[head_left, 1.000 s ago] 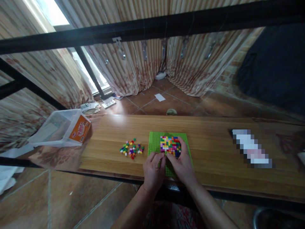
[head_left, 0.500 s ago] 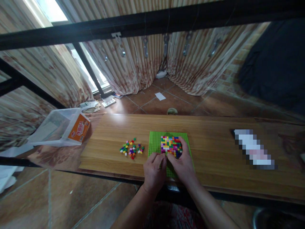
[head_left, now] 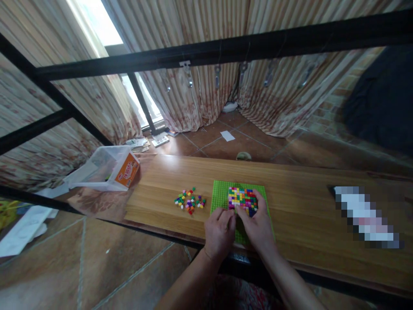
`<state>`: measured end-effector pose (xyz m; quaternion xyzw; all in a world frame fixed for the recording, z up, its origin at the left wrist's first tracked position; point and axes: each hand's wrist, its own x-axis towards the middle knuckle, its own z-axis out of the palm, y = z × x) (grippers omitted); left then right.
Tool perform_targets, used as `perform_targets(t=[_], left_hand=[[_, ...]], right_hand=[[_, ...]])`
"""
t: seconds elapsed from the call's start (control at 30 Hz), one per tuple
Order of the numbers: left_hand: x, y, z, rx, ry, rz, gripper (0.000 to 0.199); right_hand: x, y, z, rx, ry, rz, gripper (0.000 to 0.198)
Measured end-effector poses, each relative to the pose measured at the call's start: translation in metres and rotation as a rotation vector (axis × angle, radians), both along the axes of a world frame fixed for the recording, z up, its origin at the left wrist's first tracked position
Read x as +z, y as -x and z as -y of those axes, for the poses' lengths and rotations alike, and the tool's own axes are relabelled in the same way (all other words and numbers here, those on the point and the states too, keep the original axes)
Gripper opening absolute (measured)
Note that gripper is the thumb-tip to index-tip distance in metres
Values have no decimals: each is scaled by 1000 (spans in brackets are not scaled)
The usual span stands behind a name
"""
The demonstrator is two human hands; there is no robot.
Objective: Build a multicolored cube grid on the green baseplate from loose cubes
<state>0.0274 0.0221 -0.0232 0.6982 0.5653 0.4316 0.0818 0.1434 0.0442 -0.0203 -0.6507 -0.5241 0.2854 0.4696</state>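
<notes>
My left hand [head_left: 219, 232] and right hand [head_left: 258, 226] press fingertips on the green baseplate [head_left: 222, 196], lying flat and square-on; colourful brick mosaic [head_left: 242, 199] at 12 o'clock, nothing gripped.

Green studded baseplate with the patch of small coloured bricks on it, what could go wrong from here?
The green studded baseplate sits near the front edge of the wooden table; pressing down with the left hand and right hand might tip or slide it. The right hand rests against the patch of small coloured bricks and could knock some loose. The loose pile of coloured bricks could scatter if brushed.
</notes>
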Motion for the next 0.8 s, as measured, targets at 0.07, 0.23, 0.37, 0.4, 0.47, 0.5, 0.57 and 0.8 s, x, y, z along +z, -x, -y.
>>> perform_targets(t=[0.07, 0.23, 0.37, 0.4, 0.47, 0.5, 0.57, 0.8], left_hand=[[-1, 0, 0, -7, -5, 6, 13], [-6, 0, -1, -20, -34, 26, 13], [-9, 0, -1, -23, -37, 26, 12], [-9, 0, -1, -24, -36, 22, 12], [-10, 0, -1, -21, -39, 15, 12], [-10, 0, -1, -20, -46, 12, 13], [-11, 0, -2, -20, -68, 14, 12], [-11, -1, -2, -47, -98, 43, 10]], right_hand=[[0, 0, 1, 6, 10, 8, 72], [0, 0, 1, 17, 36, -3, 74], [1, -2, -1, 4, 65, -9, 76], [1, -3, -2, 4, 64, -17, 75], [0, -6, -2, 15, 64, -40, 71], [-1, -7, -2, 21, 68, -51, 69], [-2, -9, -1, 25, 75, -62, 65], [-1, -7, 2, 36, 43, -101, 67]])
